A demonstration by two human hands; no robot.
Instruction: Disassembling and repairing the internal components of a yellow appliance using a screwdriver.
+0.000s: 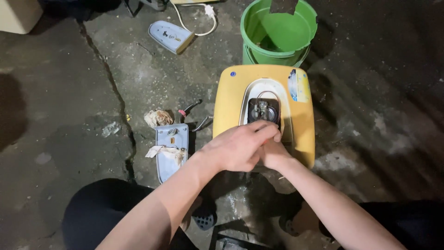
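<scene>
While left hand (238,148) overlaps right hand (274,155) | yellow casing (231,106) | grip seemingly closed, contents hidden

Both bare forearms extended forward, left hand (238,147) overlapping right hand (273,155), fingers curled

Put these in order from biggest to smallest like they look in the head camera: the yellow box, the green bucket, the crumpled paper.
1. yellow box, the biggest.
2. green bucket, a bit smaller, though it sits farther away and its top is cut off by the picture's edge, so that ranking is unsure.
3. crumpled paper, clearly the smallest.
</scene>
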